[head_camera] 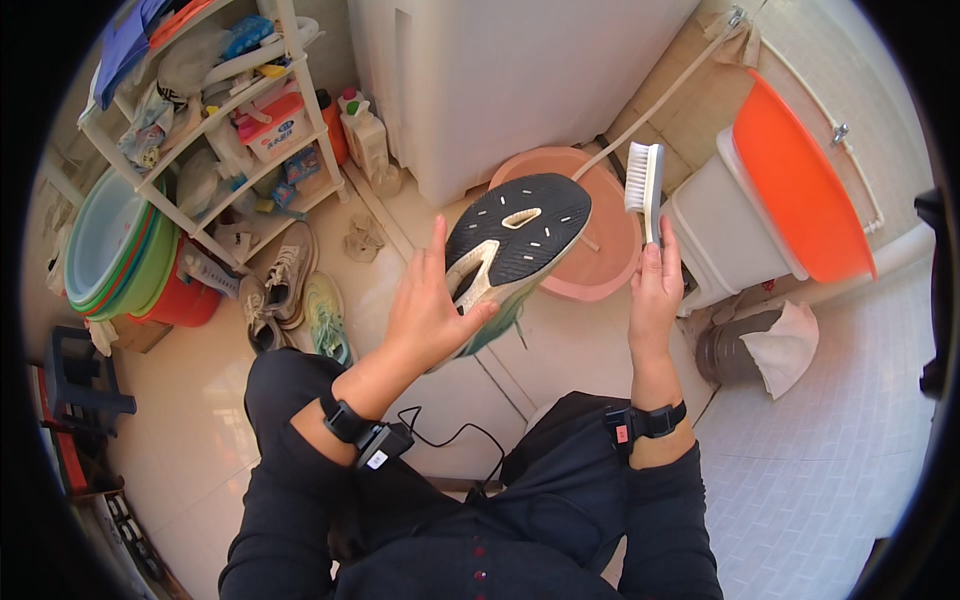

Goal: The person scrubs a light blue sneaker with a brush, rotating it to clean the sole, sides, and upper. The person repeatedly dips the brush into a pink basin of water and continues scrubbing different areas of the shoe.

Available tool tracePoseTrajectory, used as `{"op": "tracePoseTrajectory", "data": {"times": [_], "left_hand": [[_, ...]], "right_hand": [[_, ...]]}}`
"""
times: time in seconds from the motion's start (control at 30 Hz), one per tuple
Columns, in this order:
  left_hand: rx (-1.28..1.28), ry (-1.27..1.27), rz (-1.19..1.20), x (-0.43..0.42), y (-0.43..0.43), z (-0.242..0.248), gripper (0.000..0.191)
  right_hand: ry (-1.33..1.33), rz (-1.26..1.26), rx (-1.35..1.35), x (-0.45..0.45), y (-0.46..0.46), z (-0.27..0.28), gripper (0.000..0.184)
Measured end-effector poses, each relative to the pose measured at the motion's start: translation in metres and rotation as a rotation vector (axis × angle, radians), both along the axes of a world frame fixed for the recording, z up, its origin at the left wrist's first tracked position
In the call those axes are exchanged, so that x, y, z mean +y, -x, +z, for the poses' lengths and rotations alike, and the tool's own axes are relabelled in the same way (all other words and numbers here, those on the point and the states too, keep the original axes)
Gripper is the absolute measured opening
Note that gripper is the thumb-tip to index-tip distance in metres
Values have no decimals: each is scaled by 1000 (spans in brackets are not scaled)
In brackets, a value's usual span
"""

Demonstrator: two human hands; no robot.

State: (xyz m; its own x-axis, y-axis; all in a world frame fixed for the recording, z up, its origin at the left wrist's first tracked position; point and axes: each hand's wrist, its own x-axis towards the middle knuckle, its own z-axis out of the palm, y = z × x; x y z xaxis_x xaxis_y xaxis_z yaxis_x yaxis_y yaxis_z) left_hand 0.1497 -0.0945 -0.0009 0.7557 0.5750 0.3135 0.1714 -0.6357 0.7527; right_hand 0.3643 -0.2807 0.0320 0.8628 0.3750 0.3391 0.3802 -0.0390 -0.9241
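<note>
My left hand (pixel 427 300) grips a green sneaker (pixel 525 232) by its side, with the black and cream sole turned up towards me. A lace dangles beneath it. In my right hand (pixel 656 289) is a scrub brush (pixel 646 184) with white bristles and a grey-and-white handle, held upright with the bristles facing left. Brush and sole are apart. Behind the shoe, a pink plastic basin (pixel 607 262) stands on the floor, partly hidden by it; a pale hose (pixel 660 97) runs down from the wall tap to the basin.
A white shelf rack (pixel 202 217) with bottles and bags stands left, beside stacked basins (pixel 112 240). Several shoes (pixel 292 270) sit below it. Right of the basin are a grey-white bin (pixel 735 217), an orange basin (pixel 802 180) and a dark jar (pixel 731 349) partly covered by a cloth (pixel 784 349).
</note>
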Motion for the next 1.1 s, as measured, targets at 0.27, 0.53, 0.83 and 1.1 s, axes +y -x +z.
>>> {"op": "tracePoseTrajectory", "data": {"times": [0.27, 0.53, 0.83, 1.1], "left_hand": [[-14, -178, 99, 6, -1, -1, 119], [-22, 505, 53, 17, -3, -3, 104], [-134, 1467, -401, 11, -3, 3, 76], [-197, 1815, -356, 13, -2, -7, 60]], "right_hand": [[-146, 48, 137, 10, 12, 9, 47], [-306, 105, 568, 6, 6, 6, 31], [-299, 281, 720, 7, 4, 2, 41], [-179, 349, 684, 10, 18, 10, 24]]}}
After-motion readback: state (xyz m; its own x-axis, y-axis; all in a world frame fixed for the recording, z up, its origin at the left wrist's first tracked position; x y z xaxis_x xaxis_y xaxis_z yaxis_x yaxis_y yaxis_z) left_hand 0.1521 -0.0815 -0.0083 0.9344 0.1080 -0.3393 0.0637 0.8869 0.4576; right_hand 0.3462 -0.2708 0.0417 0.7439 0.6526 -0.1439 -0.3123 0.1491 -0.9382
